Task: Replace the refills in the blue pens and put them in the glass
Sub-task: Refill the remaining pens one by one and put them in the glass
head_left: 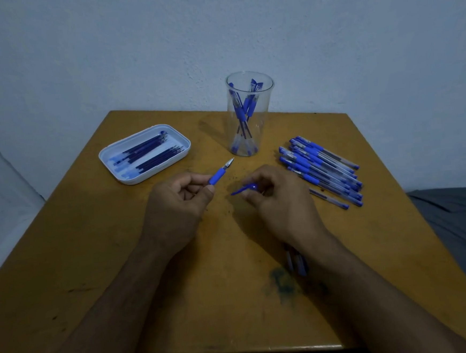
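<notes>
While the left hand (178,200) curls its fingers and thumb round a blue-gripped pen front section with a metal tip (221,171), the right hand (278,198) pinches a small blue plastic pen cap with a thin clip (245,189) just to its right, the two pieces near each other but apart above the middle of the scuffed orange-brown wooden table (122,268). The front section's long axis runs from the left hand up and to the right, tip aimed far-right toward the tall clear glass tumbler (252,113), which stands far and slightly right of both hands and already holds several blue pens, upright or leaning. The cap's clip points left, toward the left hand.

How much of the pen's barrel sits inside the left fist cannot be told. If the pen is whole and refilled, capping it seems the step in hand, and that calls for bringing the cap's mouth in line with the tip; the clip now lies across that axis.

The white rounded plastic tray of dark blue refills (143,152) lies far-left, nearer the left hand. The fanned heap of clear-barrelled blue pens (320,166) lies right, nearer the right hand. A few loose pieces (297,260) show by the right forearm.
</notes>
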